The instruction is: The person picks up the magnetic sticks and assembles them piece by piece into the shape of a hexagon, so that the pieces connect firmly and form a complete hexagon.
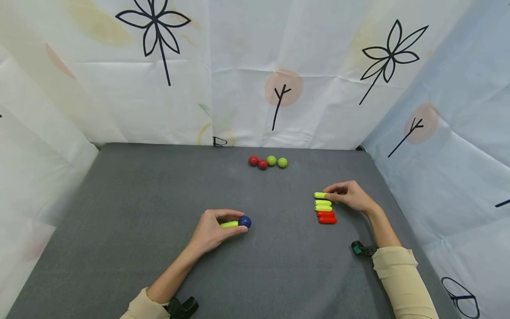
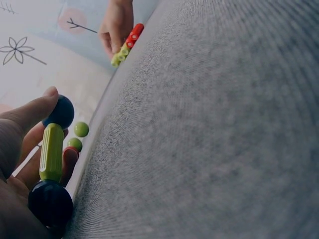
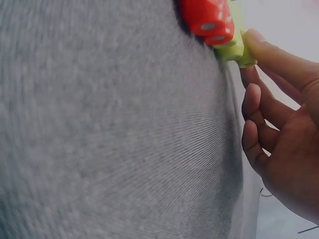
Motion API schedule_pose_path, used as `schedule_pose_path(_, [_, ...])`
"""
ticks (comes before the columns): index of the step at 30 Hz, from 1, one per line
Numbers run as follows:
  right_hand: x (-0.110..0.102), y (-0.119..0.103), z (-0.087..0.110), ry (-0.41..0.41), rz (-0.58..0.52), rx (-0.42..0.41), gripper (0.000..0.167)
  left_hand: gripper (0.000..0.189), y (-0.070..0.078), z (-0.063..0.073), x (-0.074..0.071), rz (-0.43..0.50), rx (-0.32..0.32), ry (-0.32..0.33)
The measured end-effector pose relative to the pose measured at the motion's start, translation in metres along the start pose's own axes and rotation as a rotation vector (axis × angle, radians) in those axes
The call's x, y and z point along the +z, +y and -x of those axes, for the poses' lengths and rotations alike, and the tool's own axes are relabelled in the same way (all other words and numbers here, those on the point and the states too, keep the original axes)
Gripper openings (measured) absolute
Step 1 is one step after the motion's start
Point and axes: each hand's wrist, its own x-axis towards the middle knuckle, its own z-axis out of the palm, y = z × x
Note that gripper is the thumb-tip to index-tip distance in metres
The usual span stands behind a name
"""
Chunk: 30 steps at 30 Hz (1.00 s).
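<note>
My left hand (image 1: 212, 231) grips a yellow-green rod (image 2: 51, 155) with a blue ball (image 1: 245, 222) on one end. In the left wrist view a second dark blue ball (image 2: 50, 203) sits at the rod's other end, near the palm. Over on the right, my right hand (image 1: 353, 196) pinches another yellow-green rod (image 1: 319, 195) between thumb and fingers, at the far end of a short row. That row also holds two more yellow-green rods (image 1: 323, 203) and two red rods (image 1: 326, 220), lying side by side. Whether the pinched rod touches the cloth, I cannot tell.
Two red balls (image 1: 253, 161) and two green balls (image 1: 282, 162) lie together near the back edge of the grey cloth-covered table (image 1: 151, 190). Printed white curtains (image 1: 239, 102) enclose the back and both sides.
</note>
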Motion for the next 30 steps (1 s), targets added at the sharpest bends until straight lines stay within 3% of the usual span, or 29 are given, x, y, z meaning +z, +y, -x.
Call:
schedule_pose_path(13, [0.012, -0.034, 0.0, 0.037, -0.074, -0.065, 0.023, 0.034, 0.0, 0.0, 0.001, -0.004, -0.003, 0.003])
schedule_pose_path(30, [0.07, -0.107, -0.005, -0.096, -0.231, -0.239, 0.018, 0.034, 0.001, 0.0, 0.002, -0.027, -0.009, 0.016])
